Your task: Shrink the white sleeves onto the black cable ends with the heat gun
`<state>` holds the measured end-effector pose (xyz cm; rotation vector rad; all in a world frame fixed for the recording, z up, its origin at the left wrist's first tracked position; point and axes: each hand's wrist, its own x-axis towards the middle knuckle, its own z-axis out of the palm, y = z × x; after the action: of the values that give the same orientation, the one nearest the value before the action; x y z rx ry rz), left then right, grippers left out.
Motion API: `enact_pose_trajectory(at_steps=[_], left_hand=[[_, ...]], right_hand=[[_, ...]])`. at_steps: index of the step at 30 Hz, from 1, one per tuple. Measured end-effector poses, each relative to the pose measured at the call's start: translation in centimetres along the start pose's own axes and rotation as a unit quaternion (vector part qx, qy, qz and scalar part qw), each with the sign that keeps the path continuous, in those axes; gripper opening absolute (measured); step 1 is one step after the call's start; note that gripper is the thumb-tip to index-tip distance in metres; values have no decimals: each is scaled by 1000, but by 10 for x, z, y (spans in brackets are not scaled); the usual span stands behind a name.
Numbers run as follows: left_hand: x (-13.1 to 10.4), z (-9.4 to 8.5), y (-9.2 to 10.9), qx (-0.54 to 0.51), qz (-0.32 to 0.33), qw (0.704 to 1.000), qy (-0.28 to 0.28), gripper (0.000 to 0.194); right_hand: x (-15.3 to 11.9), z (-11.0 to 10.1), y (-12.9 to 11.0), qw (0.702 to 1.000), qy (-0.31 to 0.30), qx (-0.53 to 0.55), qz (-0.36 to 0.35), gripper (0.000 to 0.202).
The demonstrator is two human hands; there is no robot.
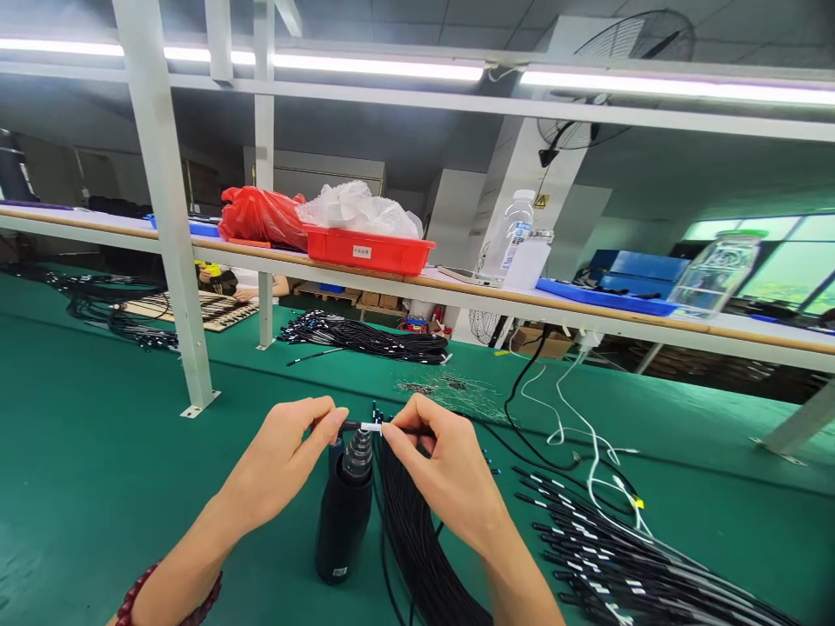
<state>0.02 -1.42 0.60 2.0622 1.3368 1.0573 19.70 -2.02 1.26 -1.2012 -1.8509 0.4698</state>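
My left hand and my right hand pinch one thin black cable between them, level, just above the metal nozzle of a black heat tool that stands upright on the green table. A short white sleeve sits on the cable between my fingertips. Under my right hand a thick bundle of black cables runs toward me. To the right lie several black cables with white sleeves, fanned out on the mat.
The green table has a white frame post at left. Another cable pile lies farther back. White wires trail at right. The shelf carries a red tray, bottles and blue trays.
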Motion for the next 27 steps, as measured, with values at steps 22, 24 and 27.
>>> enact_pose_trajectory(at_steps=[22, 24, 27], left_hand=[[6, 8, -14, -19, -19, 1000, 0, 38], [6, 6, -13, -26, -22, 999, 0, 32], [6, 4, -13, -42, -21, 999, 1, 26]], right_hand=[[9, 9, 14, 999, -7, -39, 6, 16], [8, 7, 14, 999, -10, -40, 7, 13], [6, 3, 13, 1000, -17, -19, 2, 16]])
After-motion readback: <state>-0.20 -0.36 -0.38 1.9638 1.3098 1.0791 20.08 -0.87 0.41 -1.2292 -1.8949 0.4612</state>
